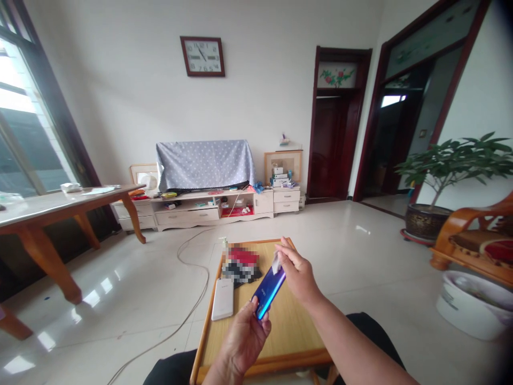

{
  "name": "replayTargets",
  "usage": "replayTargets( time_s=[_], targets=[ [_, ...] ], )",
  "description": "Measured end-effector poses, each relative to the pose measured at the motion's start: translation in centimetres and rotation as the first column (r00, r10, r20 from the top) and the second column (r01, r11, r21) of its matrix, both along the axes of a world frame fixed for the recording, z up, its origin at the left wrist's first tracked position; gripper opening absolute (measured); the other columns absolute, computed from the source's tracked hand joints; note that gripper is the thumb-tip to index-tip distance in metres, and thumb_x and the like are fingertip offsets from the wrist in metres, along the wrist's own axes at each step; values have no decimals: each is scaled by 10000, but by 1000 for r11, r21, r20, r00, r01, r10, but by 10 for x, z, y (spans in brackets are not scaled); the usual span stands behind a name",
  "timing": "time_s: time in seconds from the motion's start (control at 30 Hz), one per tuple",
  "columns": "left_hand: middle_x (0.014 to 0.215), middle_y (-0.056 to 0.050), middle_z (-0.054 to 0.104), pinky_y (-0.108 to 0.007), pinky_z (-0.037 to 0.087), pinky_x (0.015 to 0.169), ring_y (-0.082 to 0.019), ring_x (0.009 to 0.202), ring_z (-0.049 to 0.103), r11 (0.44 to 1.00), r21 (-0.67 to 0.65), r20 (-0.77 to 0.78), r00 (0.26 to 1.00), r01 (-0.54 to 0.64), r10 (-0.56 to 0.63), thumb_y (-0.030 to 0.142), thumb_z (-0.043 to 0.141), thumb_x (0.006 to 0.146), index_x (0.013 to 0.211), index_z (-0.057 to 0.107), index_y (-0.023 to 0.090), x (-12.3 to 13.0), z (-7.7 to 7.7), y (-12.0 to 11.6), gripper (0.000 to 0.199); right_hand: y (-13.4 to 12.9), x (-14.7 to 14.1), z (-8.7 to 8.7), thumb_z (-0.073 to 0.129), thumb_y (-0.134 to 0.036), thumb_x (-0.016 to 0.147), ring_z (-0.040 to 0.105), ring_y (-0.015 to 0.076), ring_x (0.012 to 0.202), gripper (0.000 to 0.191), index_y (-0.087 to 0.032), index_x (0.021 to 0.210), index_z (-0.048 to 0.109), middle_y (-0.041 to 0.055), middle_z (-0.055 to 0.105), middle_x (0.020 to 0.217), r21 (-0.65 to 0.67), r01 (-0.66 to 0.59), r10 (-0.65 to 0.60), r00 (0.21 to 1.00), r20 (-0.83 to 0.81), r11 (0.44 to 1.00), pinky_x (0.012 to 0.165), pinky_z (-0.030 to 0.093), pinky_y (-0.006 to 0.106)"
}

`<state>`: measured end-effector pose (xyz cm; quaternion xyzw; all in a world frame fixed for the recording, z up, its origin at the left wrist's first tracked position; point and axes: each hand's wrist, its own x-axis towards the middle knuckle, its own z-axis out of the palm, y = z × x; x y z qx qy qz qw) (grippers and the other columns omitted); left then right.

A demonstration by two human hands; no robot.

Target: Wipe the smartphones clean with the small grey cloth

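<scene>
A shiny blue phone (267, 291) is held tilted above a small wooden table (296, 331), its back facing up. My left hand (249, 334) grips the phone's lower end between thumb and fingers. At the upper end, my right hand (297, 270) pinches a small white cloth or tissue (276, 263) against the phone. Left of the blue phone, a white phone (223, 299) lies on the table. Behind it is a red and black item (242, 263), partly pixelated, so its details are hidden.
A cable (206, 275) runs across the floor left of the small table. A larger table (60, 200) stands at the left. Back along the wall is a low cabinet (186, 215). A potted plant (428, 222) and white bucket (473, 305) are at the right.
</scene>
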<state>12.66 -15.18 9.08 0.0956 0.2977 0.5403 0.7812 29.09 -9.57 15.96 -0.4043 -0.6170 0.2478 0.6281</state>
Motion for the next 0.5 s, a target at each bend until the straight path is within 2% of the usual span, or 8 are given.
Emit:
replayTargets(
  time_s=[0.07,0.13,0.33,0.4,0.5],
  targets=[
    [782,-10,678,-202,524,538,-87,557,625,1000,7,-5,1000,11,-11,175,726,829,970,576,190,0,-2,-2,206,1,5,3,607,-553,908,538,314,1305,433,-236,1182,721,91,598,1394,-139,-139,110,974,-198,980,1102,424,516],
    [778,-8,678,-202,524,538,-86,556,627,1000,8,3,1000,25,-25,176,727,828,973,580,187,-1,-4,-4,207,1,8,1,659,-567,862,589,319,1241,445,-233,1146,735,87,664,1305,-209,-240,165,932,-324,948,1063,461,520],
    [747,18,660,-203,537,548,-81,541,625,999,-8,-9,999,51,-51,144,757,781,953,599,194,-3,-5,-7,239,6,14,-11,707,-547,815,690,326,1059,463,-159,1066,742,144,735,1132,-234,-435,247,793,-557,869,929,544,508],
    [773,20,662,-202,543,565,-80,567,629,1000,12,-35,999,26,-26,160,774,772,944,601,196,-3,-4,-7,246,10,19,-16,708,-541,819,694,323,1057,448,-162,1058,736,143,737,1125,-242,-394,190,788,-586,887,923,550,497],
    [821,27,664,-202,547,610,-76,625,633,997,77,-107,994,-22,30,182,807,744,942,613,199,-2,-2,-5,278,12,27,-21,638,-570,869,680,326,1092,455,-190,1101,727,133,722,1176,-259,-177,37,884,-467,950,946,541,497]
  ],
)
